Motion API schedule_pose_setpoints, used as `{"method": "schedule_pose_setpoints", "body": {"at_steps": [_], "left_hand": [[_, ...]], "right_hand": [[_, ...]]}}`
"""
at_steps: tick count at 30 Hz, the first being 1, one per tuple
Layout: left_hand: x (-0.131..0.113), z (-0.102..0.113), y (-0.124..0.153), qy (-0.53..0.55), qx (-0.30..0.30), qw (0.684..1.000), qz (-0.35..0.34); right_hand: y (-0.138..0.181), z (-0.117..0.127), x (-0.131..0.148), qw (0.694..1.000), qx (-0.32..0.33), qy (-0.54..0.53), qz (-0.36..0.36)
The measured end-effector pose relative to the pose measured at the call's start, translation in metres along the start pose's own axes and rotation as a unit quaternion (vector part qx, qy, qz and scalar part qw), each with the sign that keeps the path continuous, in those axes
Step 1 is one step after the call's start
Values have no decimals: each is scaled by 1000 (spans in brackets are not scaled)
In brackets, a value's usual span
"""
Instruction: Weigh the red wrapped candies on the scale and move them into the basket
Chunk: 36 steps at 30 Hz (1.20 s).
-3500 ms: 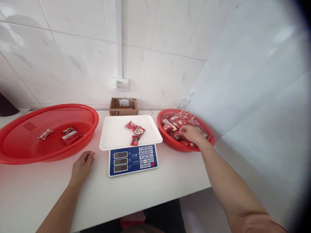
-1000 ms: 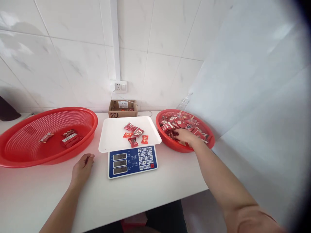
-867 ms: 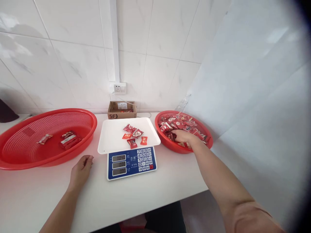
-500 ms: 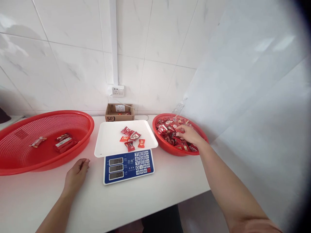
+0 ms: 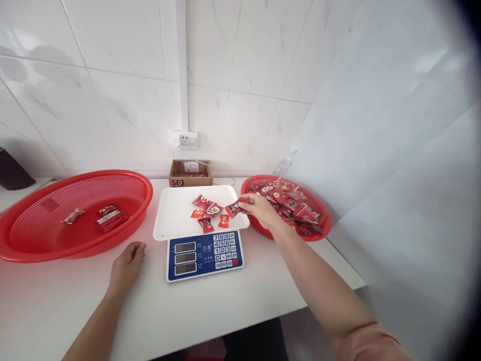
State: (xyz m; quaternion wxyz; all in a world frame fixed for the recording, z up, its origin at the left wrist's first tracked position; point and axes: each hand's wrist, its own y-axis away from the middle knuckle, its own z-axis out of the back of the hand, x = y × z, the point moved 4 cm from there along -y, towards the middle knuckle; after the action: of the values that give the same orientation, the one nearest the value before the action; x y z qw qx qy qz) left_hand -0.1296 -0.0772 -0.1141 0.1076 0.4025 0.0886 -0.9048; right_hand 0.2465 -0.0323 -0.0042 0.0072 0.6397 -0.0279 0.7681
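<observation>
Five candies [image 5: 206, 224] lie on the white weighing tray [image 5: 173, 225]. A sixth candy [image 5: 232, 209] hangs just above the tray's right edge, pinched in the grip of the right hand [image 5: 261, 210], with thumb and fingertips clamped on its wrapper. Just behind that hand sits the right basket [image 5: 326, 228], heaped with wrapped sweets [image 5: 296, 205]. The left hand [image 5: 126, 261] rests on the desk [image 5: 233, 301] beside the scale [image 5: 205, 254], its grip curled loosely together on nothing that shows. Near it, the left basket [image 5: 75, 250] holds a few packets [image 5: 110, 219].
</observation>
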Motion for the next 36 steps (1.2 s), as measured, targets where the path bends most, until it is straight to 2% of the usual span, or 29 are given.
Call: {"method": "schedule_pose_setpoints", "body": {"at_steps": [2,5,7,10,13,16,19,22,27,36], "left_hand": [[2,-1,-1,3,-1,1000,4],[2,-1,0,15,-2,1000,5],[1,-1,0,23,-2,1000,1],[0,-1,2,30,-5,1000,-2],[-2,0,3,34,-3,999,-2],[-4,-1,3,31,0,1000,-1],[-5,-1,4,27,0,1000,1],[-4,-1,4,24,-2,1000,3],[-2,-2,3,16,-6,1000,6],[-4,0,4,0,-4,1000,4]], "right_hand": [[-4,-13,-3,1000,3,12,-9],[2,-16,1,991,-38,118,59],[17,-12,3,979,-54,162,112],[51,-2,-8,975,-76,157,134],[86,11,-35,974,-135,143,109],[108,19,-72,981,-168,87,44],[116,22,-107,983,-178,39,-28],[115,23,-130,981,-178,12,-75],[111,18,-141,980,-180,25,-82],[115,4,-139,971,-161,172,-49]]}}
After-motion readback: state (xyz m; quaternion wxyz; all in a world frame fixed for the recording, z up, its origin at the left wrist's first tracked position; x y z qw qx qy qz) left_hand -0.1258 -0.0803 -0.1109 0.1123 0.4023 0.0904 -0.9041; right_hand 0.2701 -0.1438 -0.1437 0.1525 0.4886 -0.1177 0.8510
